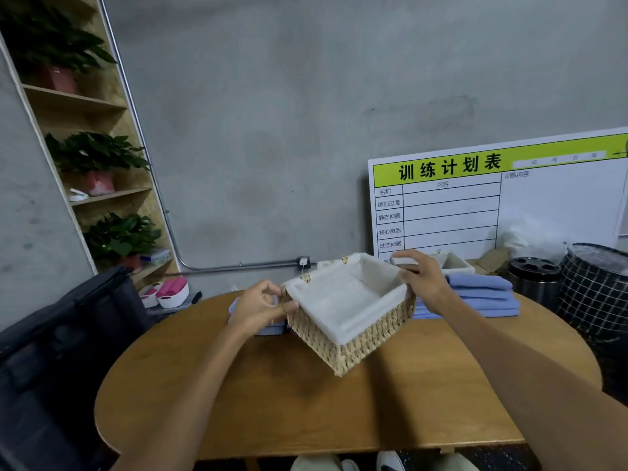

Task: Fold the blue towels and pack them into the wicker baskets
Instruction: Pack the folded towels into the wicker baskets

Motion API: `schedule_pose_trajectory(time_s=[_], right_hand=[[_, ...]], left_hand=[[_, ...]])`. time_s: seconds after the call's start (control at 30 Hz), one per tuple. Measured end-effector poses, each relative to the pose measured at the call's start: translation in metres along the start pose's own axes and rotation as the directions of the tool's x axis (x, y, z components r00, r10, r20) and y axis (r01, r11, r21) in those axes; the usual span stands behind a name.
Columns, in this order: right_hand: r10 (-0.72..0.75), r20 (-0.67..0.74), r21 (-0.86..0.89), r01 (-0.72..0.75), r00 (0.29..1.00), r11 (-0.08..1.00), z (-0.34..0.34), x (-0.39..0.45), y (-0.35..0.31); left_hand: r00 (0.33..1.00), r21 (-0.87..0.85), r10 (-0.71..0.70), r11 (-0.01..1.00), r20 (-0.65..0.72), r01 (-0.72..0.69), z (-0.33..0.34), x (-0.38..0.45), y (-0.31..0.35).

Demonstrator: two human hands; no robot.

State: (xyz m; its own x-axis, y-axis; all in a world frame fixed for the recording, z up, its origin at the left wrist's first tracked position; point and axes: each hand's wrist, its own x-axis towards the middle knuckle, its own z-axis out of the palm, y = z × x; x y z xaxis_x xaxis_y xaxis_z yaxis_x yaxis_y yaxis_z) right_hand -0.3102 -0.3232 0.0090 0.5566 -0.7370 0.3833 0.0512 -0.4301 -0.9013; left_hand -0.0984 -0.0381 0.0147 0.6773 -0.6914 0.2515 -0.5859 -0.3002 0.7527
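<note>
Second wicker basket mostly hidden behind right hand; only white-lined corner shows. Blue item behind left hand largely covered, identity unclear. Left part of blue towel stack hidden by right forearm. Training board cut by right frame edge; small print on green band unreadable. Shoes under tabletop cut by bottom edge.

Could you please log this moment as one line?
left hand, right hand: grip white-lined wicker basket, tilted, empty | folded blue towels: stacked behind
</note>
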Motion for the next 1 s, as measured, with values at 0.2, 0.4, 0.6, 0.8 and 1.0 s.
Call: schedule_pose_trajectory(time_s=[0.2, 0.4, 0.6, 0.8, 1.0], right_hand=[[0.026, 0.139, 0.015, -0.028, 0.99, 0.999, -0.007, -0.024, 0.042], [0.059, 0.245, -0.001, -0.06, 0.968, 0.998, 0.005, -0.029, 0.076], [0.076, 0.208, -0.098, -0.056, 0.975, 0.994, 0.016, -0.02, 0.1], [0.051, 0.181, -0.217, -0.011, 0.982, 0.976, 0.026, -0.005, 0.123], [0.04, 0.232, -0.283, 0.029, 0.972, 0.959, 0.042, 0.007, 0.121]], left_hand=[[0.983, -0.064, 0.155, 0.985, -0.099, -0.162, 0.036, -0.039, -0.028], [0.966, -0.136, 0.213, 0.963, -0.146, -0.233, 0.078, -0.071, -0.063], [0.986, 0.032, 0.162, 0.986, 0.036, -0.163, 0.101, -0.073, -0.059], [0.963, 0.275, 0.235, 0.925, 0.133, -0.263, 0.112, -0.073, -0.057], [0.908, 0.291, 0.344, 0.867, 0.238, -0.405, 0.108, -0.069, -0.057]])
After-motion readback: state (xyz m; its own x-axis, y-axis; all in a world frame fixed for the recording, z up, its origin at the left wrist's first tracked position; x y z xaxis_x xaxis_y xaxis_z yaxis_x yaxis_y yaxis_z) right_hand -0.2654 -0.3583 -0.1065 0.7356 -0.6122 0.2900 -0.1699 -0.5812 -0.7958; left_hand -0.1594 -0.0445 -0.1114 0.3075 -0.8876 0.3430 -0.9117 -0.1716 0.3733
